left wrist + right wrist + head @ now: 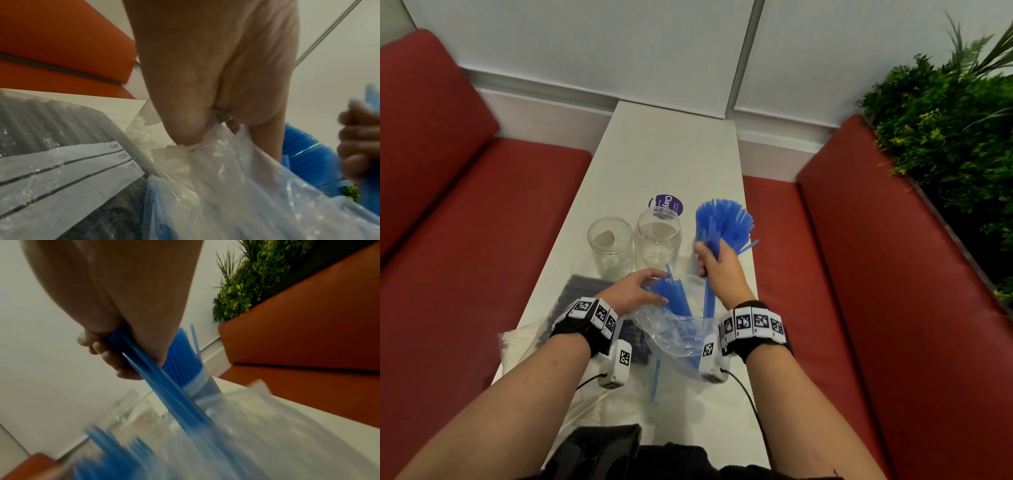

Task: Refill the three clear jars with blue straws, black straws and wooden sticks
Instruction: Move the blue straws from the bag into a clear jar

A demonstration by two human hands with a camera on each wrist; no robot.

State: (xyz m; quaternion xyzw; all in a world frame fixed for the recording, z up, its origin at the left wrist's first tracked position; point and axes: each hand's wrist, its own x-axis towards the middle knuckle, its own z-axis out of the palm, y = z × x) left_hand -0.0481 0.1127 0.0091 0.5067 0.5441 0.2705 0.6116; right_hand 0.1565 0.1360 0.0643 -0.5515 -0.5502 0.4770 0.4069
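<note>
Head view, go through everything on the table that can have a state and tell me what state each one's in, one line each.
Left jar: upright, open, no straws inside.
Middle jar: upright, open, no straws inside.
Right jar: upright, holding blue straws.
Blue straw bundle: gripped by right hand, fanned out at top.
Clear bag: open, some blue straws inside, held by left hand.
Black straw bag: lying flat, untouched.
</note>
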